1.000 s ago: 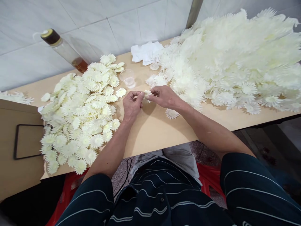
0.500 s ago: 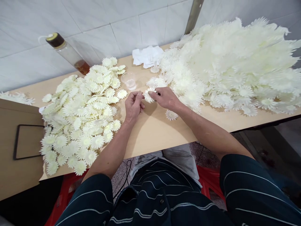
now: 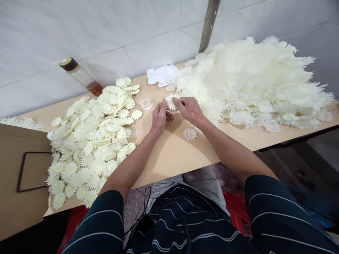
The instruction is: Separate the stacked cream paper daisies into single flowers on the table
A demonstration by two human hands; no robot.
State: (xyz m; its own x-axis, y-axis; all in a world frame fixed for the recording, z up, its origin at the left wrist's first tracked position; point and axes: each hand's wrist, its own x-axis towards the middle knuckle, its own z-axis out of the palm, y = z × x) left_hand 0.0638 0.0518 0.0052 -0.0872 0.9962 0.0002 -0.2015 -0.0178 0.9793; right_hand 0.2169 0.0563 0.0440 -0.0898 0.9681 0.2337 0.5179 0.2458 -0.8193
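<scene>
A white artificial flower head (image 3: 172, 101) is held up over the table, between my two hands. My right hand (image 3: 190, 108) pinches it from the right, with the thumb across its petals. My left hand (image 3: 159, 118) has its thumb and forefinger pressed together at the flower's left edge; the other fingers curl loosely below. Just behind my left hand sits a small clear plastic dish (image 3: 144, 101) with a whitish substance in it. One loose flower head (image 3: 190, 134) lies flat on the table below my right hand.
A heap of cream flower heads (image 3: 90, 141) covers the left side; a larger white heap (image 3: 246, 81) fills the right. White crumpled paper (image 3: 162, 75) lies by the tiled wall. A bottle of brown liquid (image 3: 84, 78) leans behind the left heap, and a cardboard box (image 3: 16, 211) stands far left.
My left hand has moved right and its fingertips now meet the flower's edge. The flower is turned more face-up in my right hand. The whole view has shifted slightly.
</scene>
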